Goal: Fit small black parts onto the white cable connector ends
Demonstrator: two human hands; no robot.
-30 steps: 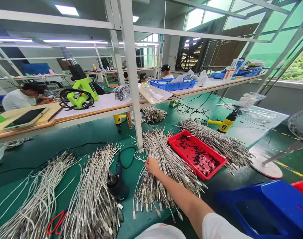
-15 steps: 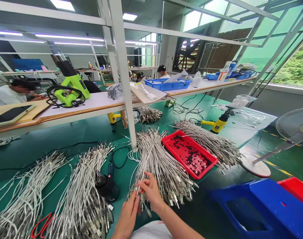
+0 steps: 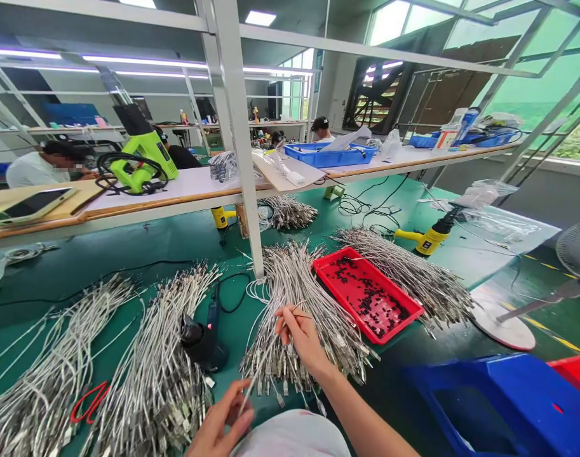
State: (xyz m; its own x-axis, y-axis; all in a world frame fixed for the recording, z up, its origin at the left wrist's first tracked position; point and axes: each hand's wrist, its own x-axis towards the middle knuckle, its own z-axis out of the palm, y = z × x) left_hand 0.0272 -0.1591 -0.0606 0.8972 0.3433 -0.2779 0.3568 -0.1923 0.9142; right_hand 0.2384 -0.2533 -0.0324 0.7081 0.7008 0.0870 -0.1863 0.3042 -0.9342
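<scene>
A thin white cable (image 3: 260, 370) runs slantwise between my two hands. My right hand (image 3: 303, 339) is closed on its upper part, over the middle bundle of USB cables (image 3: 294, 279). Lower down, near my lap, my left hand (image 3: 223, 419) curls its fingers around the cable's lower end; the tip there is hidden. The bundle's metal plugs fan out toward me. Just right of it lies a red tray (image 3: 324, 284) with many small black pieces (image 3: 366, 295). Left of my hands stands a black hot-air tool (image 3: 201, 346) on the green table.
More cable bundles (image 3: 156, 355) lie at left and another (image 3: 404, 273) behind the tray. A white post (image 3: 246, 158) rises from the table, under a shelf (image 3: 189, 190). A yellow heat gun (image 3: 427, 240) lies at back right. A blue plastic stool (image 3: 499, 393) stands at lower right.
My hands have moved apart: the right up and away over the bundle, the left down toward me. More of the cable shows between them. The camera view has shifted slightly.
</scene>
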